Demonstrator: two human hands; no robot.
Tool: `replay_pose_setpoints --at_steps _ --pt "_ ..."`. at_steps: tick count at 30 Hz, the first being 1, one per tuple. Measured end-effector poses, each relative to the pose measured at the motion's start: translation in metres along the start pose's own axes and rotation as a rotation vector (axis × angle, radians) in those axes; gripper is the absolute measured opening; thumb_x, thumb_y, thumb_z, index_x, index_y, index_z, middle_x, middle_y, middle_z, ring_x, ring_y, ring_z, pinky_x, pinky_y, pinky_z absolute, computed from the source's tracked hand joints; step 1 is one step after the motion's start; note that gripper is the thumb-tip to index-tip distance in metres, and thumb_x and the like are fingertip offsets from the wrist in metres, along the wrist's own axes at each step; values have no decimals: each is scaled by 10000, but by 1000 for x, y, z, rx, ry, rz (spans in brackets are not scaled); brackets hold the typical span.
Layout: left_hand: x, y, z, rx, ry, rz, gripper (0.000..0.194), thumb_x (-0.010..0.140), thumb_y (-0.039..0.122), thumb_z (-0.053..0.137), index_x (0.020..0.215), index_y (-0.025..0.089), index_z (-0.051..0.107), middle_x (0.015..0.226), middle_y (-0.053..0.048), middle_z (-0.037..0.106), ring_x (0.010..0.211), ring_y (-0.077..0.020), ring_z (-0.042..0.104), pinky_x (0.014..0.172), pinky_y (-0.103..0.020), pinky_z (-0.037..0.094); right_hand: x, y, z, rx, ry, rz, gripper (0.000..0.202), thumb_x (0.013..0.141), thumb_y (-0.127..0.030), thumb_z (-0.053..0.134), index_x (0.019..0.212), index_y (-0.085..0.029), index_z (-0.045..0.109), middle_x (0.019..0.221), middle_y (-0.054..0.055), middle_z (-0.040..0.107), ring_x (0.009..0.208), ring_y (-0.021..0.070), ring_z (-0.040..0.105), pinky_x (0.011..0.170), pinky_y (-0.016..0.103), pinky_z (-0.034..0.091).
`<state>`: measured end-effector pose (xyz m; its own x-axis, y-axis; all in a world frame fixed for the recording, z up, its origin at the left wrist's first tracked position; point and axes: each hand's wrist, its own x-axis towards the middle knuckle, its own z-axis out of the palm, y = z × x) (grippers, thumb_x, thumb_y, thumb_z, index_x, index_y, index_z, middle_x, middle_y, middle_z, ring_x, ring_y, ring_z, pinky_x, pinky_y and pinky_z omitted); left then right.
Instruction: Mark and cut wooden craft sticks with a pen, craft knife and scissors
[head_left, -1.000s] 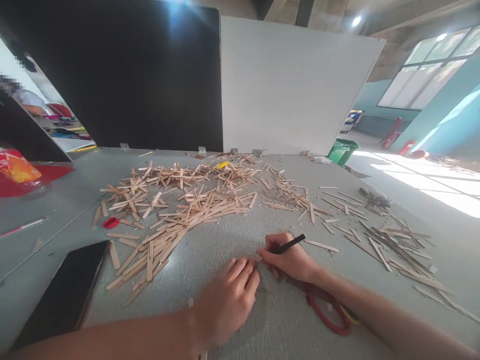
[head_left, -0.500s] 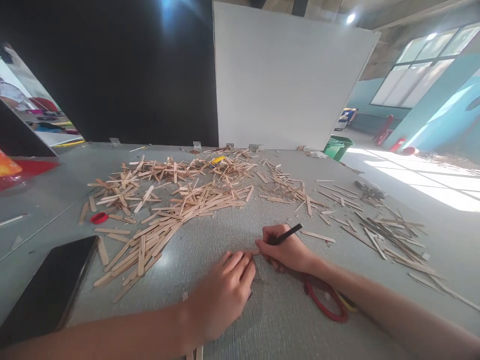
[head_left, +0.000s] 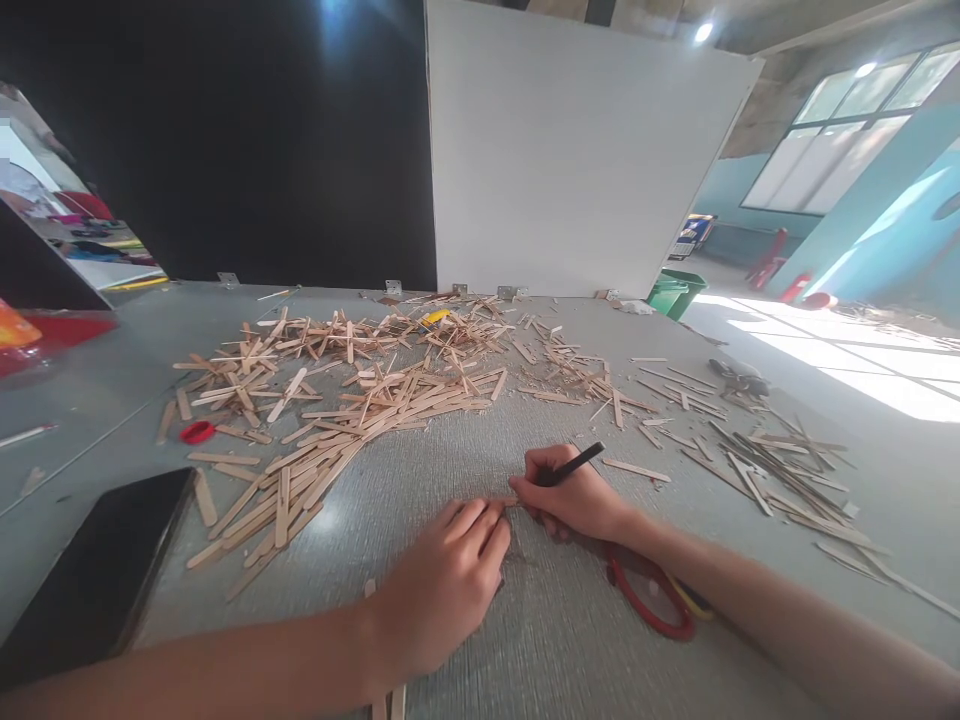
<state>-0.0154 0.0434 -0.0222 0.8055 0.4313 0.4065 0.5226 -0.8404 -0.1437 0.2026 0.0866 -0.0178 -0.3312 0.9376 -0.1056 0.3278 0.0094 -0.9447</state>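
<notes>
In the head view, my right hand (head_left: 574, 500) is closed around a black pen (head_left: 580, 462), its upper end tilted to the right. The pen's tip is hidden behind the fingers. Just left of it, my left hand (head_left: 450, 580) presses a wooden craft stick (head_left: 508, 502) to the table with its fingers together. Only a short piece of that stick shows between the two hands. Under my right forearm lie scissors with a red and yellow handle (head_left: 654, 622). More craft sticks (head_left: 397, 700) poke out from below my left wrist.
A large heap of craft sticks (head_left: 390, 400) spreads across the grey table (head_left: 465, 460). A black phone-like slab (head_left: 97, 560) and a red ring (head_left: 197, 432) lie at left. Thin wood strips (head_left: 787, 480) litter the right. Black and white panels (head_left: 570, 150) stand behind.
Both hands keep nearly the same place. Slightly more of the craft stick shows between them; the view has shifted a little.
</notes>
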Motion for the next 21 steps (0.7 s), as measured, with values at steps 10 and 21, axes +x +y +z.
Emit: replay_pose_setpoints --at_steps 10,21 --pt "1 0 2 3 59 26 303 900 29 485 1134 27 678 1122 -181 743 1026 -316 700 882 -443 594 -2 -2 0 -13 22 -3 341 900 -358 655 636 -223 486 487 -50 585 316 87 501 279 157 342" --pt "3 0 1 -1 59 23 304 894 21 483 1114 13 692 1100 -185 750 989 -326 709 819 -458 614 -2 0 -1 -19 22 -38 324 889 -315 652 622 -230 489 433 -67 548 301 95 490 269 164 357"
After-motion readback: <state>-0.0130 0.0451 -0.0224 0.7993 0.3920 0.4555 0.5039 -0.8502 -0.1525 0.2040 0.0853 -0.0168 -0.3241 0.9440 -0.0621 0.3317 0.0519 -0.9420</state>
